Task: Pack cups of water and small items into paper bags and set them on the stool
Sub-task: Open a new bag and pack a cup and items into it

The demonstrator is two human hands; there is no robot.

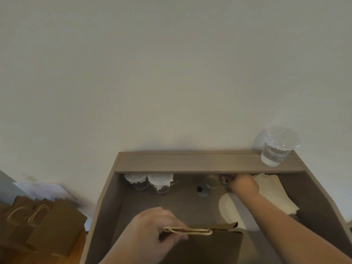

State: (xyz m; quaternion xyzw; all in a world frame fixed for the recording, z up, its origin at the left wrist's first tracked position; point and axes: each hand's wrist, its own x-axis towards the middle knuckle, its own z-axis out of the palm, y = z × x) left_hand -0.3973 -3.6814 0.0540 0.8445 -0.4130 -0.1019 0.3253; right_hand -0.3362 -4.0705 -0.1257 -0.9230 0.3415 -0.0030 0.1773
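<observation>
Left hand (152,233) pinches one paper bag (209,246); three lidded cups (276,147) stand; grip of right hand (243,184) unclear

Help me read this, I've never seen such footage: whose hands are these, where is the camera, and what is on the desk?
No machine here: a person wears one camera on the head, looking forward and down, so you see much wall and their own hands. The left hand pinches the handle of a paper bag. The right hand reaches under the shelf towards small items; whether it grips one is too blurred to tell. On the shelf stands a lidded cup of water. Below it sit two lidded cups, with white napkins to the right. More paper bags lie at left.
</observation>
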